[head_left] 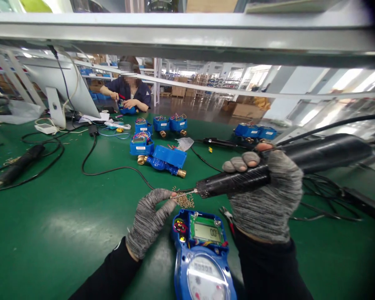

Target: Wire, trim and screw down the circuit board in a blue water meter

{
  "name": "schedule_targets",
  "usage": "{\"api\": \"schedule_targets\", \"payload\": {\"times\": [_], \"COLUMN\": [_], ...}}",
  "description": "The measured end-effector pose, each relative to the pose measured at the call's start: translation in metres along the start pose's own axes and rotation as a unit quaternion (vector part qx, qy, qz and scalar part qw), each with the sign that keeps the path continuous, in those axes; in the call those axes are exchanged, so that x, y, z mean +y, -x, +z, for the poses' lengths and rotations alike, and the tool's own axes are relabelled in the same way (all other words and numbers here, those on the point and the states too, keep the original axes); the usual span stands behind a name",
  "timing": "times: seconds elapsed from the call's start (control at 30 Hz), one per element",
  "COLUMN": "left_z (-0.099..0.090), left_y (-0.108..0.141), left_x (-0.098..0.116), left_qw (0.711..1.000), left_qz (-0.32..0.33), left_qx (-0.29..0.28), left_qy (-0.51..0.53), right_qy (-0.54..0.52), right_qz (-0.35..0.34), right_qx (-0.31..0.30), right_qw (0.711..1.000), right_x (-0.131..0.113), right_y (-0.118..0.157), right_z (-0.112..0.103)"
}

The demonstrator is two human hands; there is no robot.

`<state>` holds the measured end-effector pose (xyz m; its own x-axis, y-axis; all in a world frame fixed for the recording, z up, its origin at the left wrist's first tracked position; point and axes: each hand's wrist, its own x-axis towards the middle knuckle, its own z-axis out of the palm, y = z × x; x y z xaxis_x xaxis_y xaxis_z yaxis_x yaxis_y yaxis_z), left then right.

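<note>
My right hand (262, 187), in a grey fingerless glove, is wrapped round a black electric screwdriver (237, 180) that points left. The thumb and forefinger of my left hand (151, 218), gloved alike, are pinched at the tip of its thin bit, on what looks like a small screw, mostly hidden by the fingers. Just behind the bit lies a pile of small brass screws (186, 201). Below the hands sits a blue water meter (178, 266), its upper housing uncovered. Inside show a green circuit board with a lit display (206, 231) and coloured wires.
Red-handled cutters (227, 214) lie beside the meter. Further back stand several blue meter units (168, 156). A second screwdriver (21, 164) and its looped cable are at left. A monitor (62, 85) stands behind. Across the table a person (131, 89) handles a blue part. A shelf beam (187, 35) crosses overhead.
</note>
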<state>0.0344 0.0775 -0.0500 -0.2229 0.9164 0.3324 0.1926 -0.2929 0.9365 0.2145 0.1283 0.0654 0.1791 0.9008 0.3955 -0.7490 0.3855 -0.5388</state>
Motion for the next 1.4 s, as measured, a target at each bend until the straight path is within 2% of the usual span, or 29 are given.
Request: {"api": "schedule_targets", "payload": {"times": [0.37, 0.67, 0.73, 0.77, 0.83, 0.9, 0.97, 1.0, 1.03, 1.1, 1.23, 1.33, 1.4], "left_z": [0.0, 0.003, -0.001, -0.006, -0.017, -0.028, -0.031, -0.03, -0.026, -0.014, 0.008, 0.012, 0.012], "left_y": [0.004, 0.003, 0.002, 0.001, -0.002, -0.004, -0.004, -0.003, -0.001, 0.005, 0.017, 0.021, 0.021], "left_x": [-0.011, -0.016, -0.01, -0.006, 0.004, 0.012, 0.016, 0.017, 0.017, 0.016, 0.016, 0.017, 0.017], "left_qw": [0.992, 0.987, 0.993, 0.998, 0.99, 0.94, 0.866, 0.835, 0.817, 0.813, 0.832, 0.832, 0.83], "left_qz": [0.084, 0.118, 0.082, 0.045, -0.058, -0.144, -0.194, -0.209, -0.222, -0.251, -0.303, -0.328, -0.327], "left_qx": [0.003, 0.02, 0.008, -0.018, -0.117, -0.255, -0.386, -0.428, -0.447, -0.431, -0.34, -0.312, -0.313], "left_qy": [-0.095, -0.111, -0.081, -0.047, 0.058, 0.176, 0.253, 0.274, 0.287, 0.301, 0.318, 0.319, 0.326], "right_qy": [0.009, 0.022, 0.024, 0.026, 0.035, 0.047, 0.067, 0.079, 0.093, 0.122, 0.147, 0.138, 0.145], "right_qz": [-0.001, 0.015, 0.017, 0.015, 0.013, 0.003, -0.014, -0.023, -0.029, -0.034, -0.047, -0.048, -0.043], "right_qx": [-0.013, -0.032, -0.035, -0.036, -0.036, -0.026, -0.015, -0.012, -0.01, -0.001, -0.026, -0.072, -0.065], "right_qw": [1.0, 0.999, 0.999, 0.999, 0.999, 0.999, 0.998, 0.997, 0.995, 0.992, 0.988, 0.987, 0.986], "right_x": [-0.004, -0.003, -0.005, -0.006, -0.009, -0.015, -0.022, -0.027, -0.031, -0.039, -0.049, -0.052, -0.051], "right_y": [0.003, 0.005, 0.006, 0.006, 0.006, 0.006, 0.006, 0.007, 0.007, 0.009, 0.011, 0.011, 0.011], "right_z": [0.0, 0.0, 0.0, 0.001, 0.002, 0.003, 0.006, 0.007, 0.008, 0.009, 0.005, 0.0, 0.001]}}
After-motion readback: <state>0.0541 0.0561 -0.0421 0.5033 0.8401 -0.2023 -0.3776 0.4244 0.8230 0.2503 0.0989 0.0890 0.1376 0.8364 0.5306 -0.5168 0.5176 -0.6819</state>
